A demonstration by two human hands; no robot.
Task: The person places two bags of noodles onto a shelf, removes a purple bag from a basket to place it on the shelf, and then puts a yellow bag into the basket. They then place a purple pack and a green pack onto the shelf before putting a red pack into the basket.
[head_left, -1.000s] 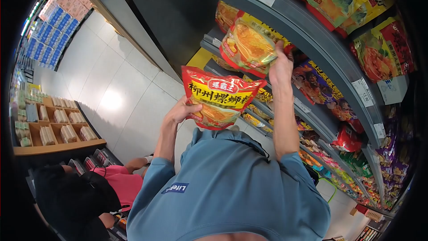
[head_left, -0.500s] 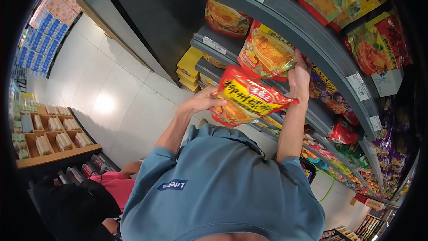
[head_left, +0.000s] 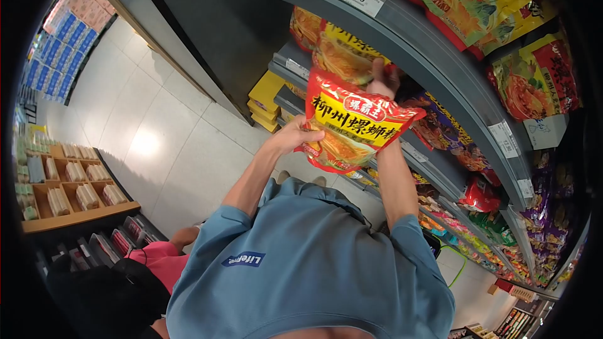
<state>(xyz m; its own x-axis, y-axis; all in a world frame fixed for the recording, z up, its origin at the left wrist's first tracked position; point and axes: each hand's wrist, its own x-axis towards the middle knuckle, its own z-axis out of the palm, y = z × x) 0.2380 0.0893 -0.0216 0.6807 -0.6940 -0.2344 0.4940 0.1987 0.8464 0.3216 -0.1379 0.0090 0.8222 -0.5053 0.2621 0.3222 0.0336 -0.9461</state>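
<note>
My left hand (head_left: pixel 294 136) pinches the left edge of a red and yellow bag of rice noodles (head_left: pixel 355 122), its printed front facing me, thumb on top. Behind it, my right hand (head_left: pixel 383 80) is at the right edge of a second yellow noodle bag (head_left: pixel 345 53) on the shelf. The fingers look closed on that edge, though they are slightly blurred and the front bag hides part of the wrist. Another noodle bag (head_left: pixel 304 27) sits just left of the second one.
A curved grey shelf edge (head_left: pixel 402 22) with price tags overhangs my right hand. More noodle bags (head_left: pixel 534 78) stand on the upper shelf. Yellow boxes (head_left: pixel 267 91) are stacked beyond the shelf end. A person in a pink top (head_left: pixel 160 262) is at lower left beside a wooden rack (head_left: pixel 81 218).
My right hand and the second bag have moved left and further in at the shelf. The bag in my left hand has turned more squarely toward me and now overlaps my right forearm.
</note>
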